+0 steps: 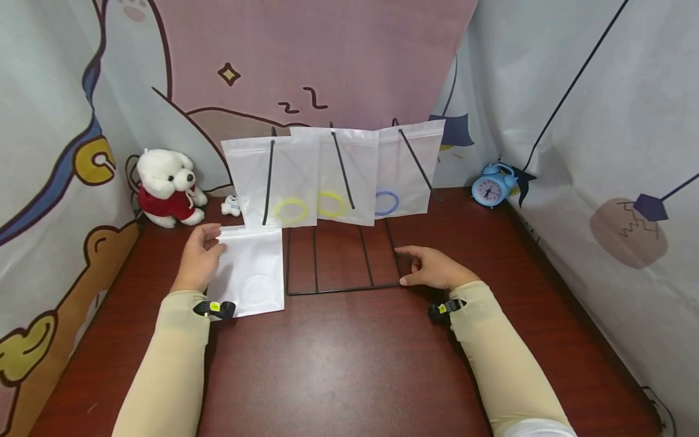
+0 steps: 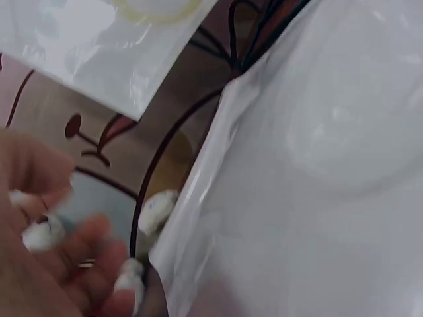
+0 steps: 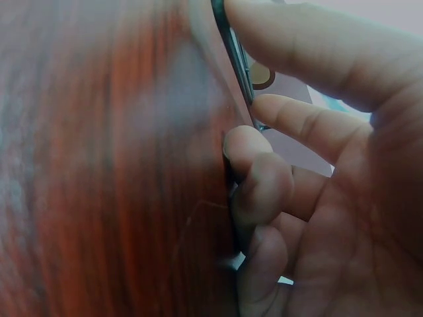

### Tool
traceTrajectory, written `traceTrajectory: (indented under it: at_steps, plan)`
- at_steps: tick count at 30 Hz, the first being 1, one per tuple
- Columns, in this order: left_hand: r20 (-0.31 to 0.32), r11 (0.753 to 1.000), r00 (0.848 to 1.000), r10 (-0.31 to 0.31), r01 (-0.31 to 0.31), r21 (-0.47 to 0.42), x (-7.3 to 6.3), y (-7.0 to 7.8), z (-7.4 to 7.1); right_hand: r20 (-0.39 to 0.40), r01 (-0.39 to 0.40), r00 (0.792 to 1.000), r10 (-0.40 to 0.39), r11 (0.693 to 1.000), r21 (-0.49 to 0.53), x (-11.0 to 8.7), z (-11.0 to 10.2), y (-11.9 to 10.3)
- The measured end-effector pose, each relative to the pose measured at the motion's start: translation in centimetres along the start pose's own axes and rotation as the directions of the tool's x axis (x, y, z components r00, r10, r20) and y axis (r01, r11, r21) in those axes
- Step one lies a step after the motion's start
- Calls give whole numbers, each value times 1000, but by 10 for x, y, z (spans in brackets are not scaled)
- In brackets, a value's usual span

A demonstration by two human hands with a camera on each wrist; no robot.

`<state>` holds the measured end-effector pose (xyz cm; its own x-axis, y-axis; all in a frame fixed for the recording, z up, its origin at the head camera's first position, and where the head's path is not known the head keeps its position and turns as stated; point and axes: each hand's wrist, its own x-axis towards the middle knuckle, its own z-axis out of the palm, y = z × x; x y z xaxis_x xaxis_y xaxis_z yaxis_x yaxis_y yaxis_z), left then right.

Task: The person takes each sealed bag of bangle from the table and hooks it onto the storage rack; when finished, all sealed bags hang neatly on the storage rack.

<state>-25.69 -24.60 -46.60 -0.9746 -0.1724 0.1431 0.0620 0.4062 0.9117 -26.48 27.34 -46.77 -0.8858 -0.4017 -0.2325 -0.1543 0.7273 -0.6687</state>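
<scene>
A black wire rack [image 1: 343, 291] stands on the table with three white zip bags hung on its prongs. The left bag [image 1: 240, 176] and the middle bag [image 1: 357, 161] each show a yellow ring; the right bag [image 1: 415, 164] shows a blue one. Front left is another white zip bag [image 1: 240, 261] with a pale ring inside. My left hand [image 1: 199, 258] is at that bag's left edge, fingers loosely bent and apart from it in the left wrist view. At the rack's front right corner, my right hand [image 1: 437, 268] holds the frame between thumb and index finger.
At the back left sits a white plush dog [image 1: 166, 188] in a red top, with a small white figurine [image 1: 231, 205] beside it. A blue alarm clock [image 1: 491, 185] stands back right. Printed cloth walls [image 1: 327, 54] enclose the brown table [image 1: 338, 364].
</scene>
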Motion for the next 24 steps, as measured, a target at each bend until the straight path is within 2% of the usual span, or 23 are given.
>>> traceTrajectory:
  at_steps: [2, 4, 6, 8, 10, 17, 24]
  plan:
    - [0, 994, 996, -88, 88, 64, 1, -5, -4, -3, -5, 1000, 5, 1000, 2, 0, 0, 0]
    - [33, 976, 985, -170, 164, 141, 2, -8, -8, -1, 0, 1000, 0, 1000, -1, 0, 0, 0]
    - [79, 953, 968, -237, 216, 215, 3, -10, -11, -5, -4, 1000, 4, 1000, -5, 0, 0, 0]
    - [120, 930, 952, -281, 240, 277, 4, -12, -13, -3, -4, 1000, 4, 1000, -6, 1, 0, 1]
    - [153, 913, 941, -302, 239, 332, 5, -11, -15, -3, -7, 1000, 7, 1000, -3, 1, -1, 1]
    - [276, 872, 909, -311, 157, 465, 5, -8, -15, 1, 0, 1000, 0, 1000, 4, 0, 0, 1]
    - [281, 822, 901, -331, 129, 554, 3, -5, -12, 4, -3, 1000, 3, 1000, 2, 1, 0, 0]
